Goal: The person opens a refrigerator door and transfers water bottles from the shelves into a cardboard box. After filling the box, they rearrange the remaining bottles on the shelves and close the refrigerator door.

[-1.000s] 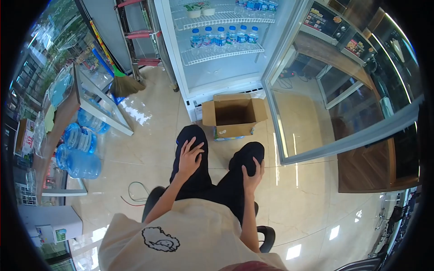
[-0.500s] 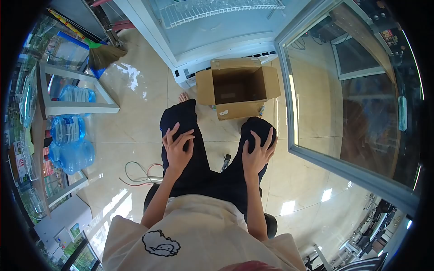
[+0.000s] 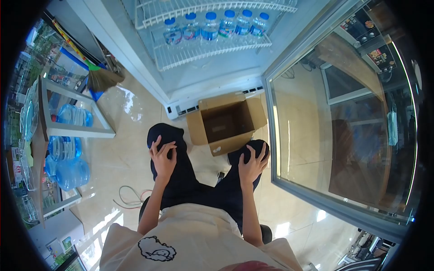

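My left hand (image 3: 163, 160) rests on my left knee with its fingers apart, holding nothing. On my right knee lies my right hand (image 3: 252, 164), its fingers also spread. Just beyond my knees stands a cardboard box (image 3: 229, 143) with its flaps folded out. Behind it is an upright fridge (image 3: 203, 88) whose glass door (image 3: 307, 104) is swung out to the right. Several water bottles (image 3: 210, 29) with blue caps stand in a row on a white wire shelf (image 3: 212, 53) inside.
Left of me, large blue water jugs (image 3: 74, 174) stand under a white-framed table (image 3: 81, 131). A broom (image 3: 103, 79) leans at the upper left. Thin hoses (image 3: 129, 197) lie on the tiled floor (image 3: 122, 158) beside my seat.
My view has tilted up, so the fridge shelves and bottles now show and the box sits lower in view. Both hands stay on my knees.
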### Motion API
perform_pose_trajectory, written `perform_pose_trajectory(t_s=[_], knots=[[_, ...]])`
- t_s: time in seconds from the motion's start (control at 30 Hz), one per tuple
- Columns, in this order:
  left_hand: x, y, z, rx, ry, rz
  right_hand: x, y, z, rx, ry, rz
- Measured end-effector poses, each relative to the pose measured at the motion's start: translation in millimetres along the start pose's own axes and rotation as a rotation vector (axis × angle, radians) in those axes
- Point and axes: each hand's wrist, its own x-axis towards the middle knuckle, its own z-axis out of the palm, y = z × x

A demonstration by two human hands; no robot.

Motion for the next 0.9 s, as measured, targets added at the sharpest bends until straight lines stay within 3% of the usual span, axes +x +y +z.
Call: perform_pose_trajectory(t_s=[0.37, 0.47, 0.57, 0.63, 0.73, 0.8, 0.9], knots=[[35.1, -11.2, 9.1, 0.059, 0.135, -0.073, 53.6, 1.3, 18.0, 0.029, -0.035, 0.094], [71.8, 11.0, 16.4, -0.321, 0.111, -0.046, 115.0, 7.9, 33.8, 0.517, 0.150, -0.056], [161.8, 94.2, -15.5, -0.413, 0.313, 0.347, 223.0, -59.9, -12.2, 0.840, 0.244, -0.400], [231.3, 142.7, -35.7, -0.487, 0.427, 0.557, 278.9, -133.7, -99.5, 0.757, 0.287, -0.518], [334.9, 203.4, -55.4, -0.722, 0.436, 0.615, 368.0, -207.1, -162.7, 0.852, 0.360, -0.593], [394.1, 233.7, -60.8, -0.935, 0.334, 0.463, 409.5, -238.1, -189.8, 0.759, 0.413, -0.635], [486.9, 241.0, -38.5, -0.543, 0.415, 0.486, 443.1, -266.7, -204.7, 0.557, 0.404, -0.651]])
